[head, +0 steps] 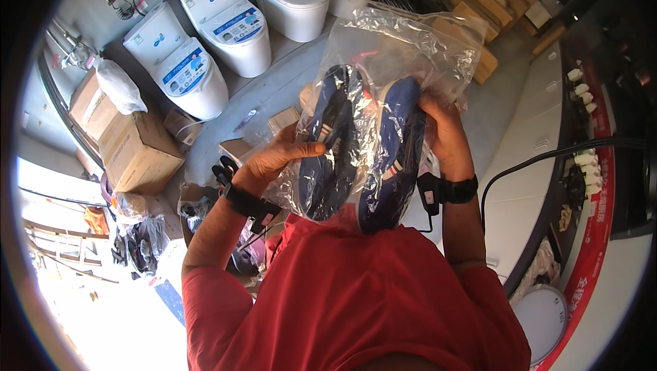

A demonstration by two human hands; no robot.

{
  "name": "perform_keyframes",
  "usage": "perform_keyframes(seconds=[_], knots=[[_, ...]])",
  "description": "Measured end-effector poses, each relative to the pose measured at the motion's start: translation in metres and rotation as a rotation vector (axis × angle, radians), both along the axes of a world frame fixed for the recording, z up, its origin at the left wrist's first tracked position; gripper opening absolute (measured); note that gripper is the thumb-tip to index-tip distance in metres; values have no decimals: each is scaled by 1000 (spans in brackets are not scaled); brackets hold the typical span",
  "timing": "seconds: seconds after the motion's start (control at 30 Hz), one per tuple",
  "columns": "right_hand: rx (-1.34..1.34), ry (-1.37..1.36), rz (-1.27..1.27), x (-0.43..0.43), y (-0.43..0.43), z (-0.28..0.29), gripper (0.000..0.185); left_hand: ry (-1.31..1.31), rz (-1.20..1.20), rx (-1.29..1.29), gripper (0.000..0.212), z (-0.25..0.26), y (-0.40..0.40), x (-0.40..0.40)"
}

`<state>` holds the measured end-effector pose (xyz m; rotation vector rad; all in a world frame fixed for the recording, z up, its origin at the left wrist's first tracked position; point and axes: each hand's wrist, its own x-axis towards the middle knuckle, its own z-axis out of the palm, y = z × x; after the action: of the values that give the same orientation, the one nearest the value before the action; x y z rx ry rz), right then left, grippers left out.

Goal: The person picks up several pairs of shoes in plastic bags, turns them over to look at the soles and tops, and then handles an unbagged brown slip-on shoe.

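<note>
A clear plastic bag [405, 48] is held up in front of my red shirt, with a pair of dark blue shoes inside. The left shoe [328, 166] and the right shoe [392, 145] lie side by side, each with a small striped tab. My left hand [287, 153] grips the bag along the left shoe, its thumb lying over the plastic. On the other side my right hand [441, 119] clasps the bag by the upper part of the right shoe; most of its fingers are hidden behind. The bag's upper end spreads loosely beyond the shoes.
Several white toilets [192, 84] line the far wall. Cardboard boxes [136, 150] are stacked at the left, near bagged shoes [141, 248] on the floor. A white cabinet [518, 150] runs along the right, with a black cable [544, 153] arching over it. Wooden pieces [482, 7] stand at the back right.
</note>
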<state>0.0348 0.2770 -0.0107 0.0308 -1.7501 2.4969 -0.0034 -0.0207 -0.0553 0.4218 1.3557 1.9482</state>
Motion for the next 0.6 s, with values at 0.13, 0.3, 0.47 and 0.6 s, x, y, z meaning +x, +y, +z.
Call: perform_keyframes(seconds=[0.13,0.3,0.47,0.6], knots=[[16,-46,36,10,-4,-3,46,11,54,-68,63,-7,-12,-3],[96,-105,-32,16,-3,-1,53,-67,82,1,64,-2,-24,3],[88,-20,14,22,-16,14,48,-47,-56,93,73,-4,-37,-6],[6,11,109,17,-13,16,49,-285,-153,308,80,0,-31,0]])
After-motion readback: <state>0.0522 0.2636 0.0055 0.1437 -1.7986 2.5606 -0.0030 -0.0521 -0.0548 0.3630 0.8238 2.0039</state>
